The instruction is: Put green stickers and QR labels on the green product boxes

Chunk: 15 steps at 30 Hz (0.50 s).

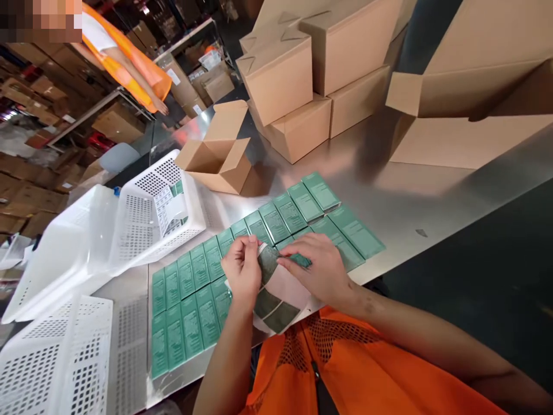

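My left hand (242, 270) is closed, with thumb and fingers pinching the upper left edge of a sticker sheet (288, 288) that has dark green squares and a pale bare patch. My right hand (323, 266) pinches at the top of the same sheet, thumb against forefinger, at a dark green piece there. Whether that piece is lifted off the backing I cannot tell. Under and beyond both hands, small green boxes (199, 266) lie in two long rows on the metal table (367, 173). My hands and the sheet hide some of them.
White perforated baskets (190, 227) stand at the left, one holding green boxes and printed papers. An open small carton (224, 178) sits behind the rows. Stacked cartons (285, 80) and a large open carton (436, 141) occupy the back. A person in an orange vest (129, 55) stands beyond.
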{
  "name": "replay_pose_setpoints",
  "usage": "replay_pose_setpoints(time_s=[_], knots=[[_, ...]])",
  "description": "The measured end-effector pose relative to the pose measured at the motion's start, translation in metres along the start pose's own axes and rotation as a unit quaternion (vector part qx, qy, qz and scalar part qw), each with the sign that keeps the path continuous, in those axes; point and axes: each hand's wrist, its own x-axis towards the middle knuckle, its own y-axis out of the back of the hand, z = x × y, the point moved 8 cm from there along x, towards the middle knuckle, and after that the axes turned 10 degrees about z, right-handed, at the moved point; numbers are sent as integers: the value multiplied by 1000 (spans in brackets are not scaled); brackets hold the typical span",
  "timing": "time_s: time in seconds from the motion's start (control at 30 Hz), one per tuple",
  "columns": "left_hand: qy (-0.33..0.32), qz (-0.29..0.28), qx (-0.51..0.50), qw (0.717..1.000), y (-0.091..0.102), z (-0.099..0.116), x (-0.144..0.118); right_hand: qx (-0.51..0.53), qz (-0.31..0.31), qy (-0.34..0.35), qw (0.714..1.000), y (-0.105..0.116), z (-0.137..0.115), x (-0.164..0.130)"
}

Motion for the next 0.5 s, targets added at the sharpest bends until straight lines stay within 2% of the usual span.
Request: replay_pose_setpoints(time_s=[0.07, 0.13, 0.23, 0.33, 0.4, 0.43, 0.5], knots=[[28, -49, -4, 998, -2, -1, -1, -89, 64, 134, 985, 6, -17, -2], [53, -115, 1, 992, -6, 0, -3, -150, 79, 236, 957, 4, -30, -7], [84, -184, 26, 979, -8, 0, -3, -150, 53, 339, 927, -2, -44, -21], [130, -184, 16, 974, -3, -8, 7, -47, -28, 442, 895, 0, -62, -44], [155, -157, -9, 975, 5, -15, 20, 53, -86, 461, 882, 16, -73, -49], [161, -143, -20, 976, 8, -17, 28, 101, -107, 442, 885, 27, -77, -43], [164, -120, -34, 979, 12, -19, 42, 174, -134, 355, 909, 49, -72, -15]])
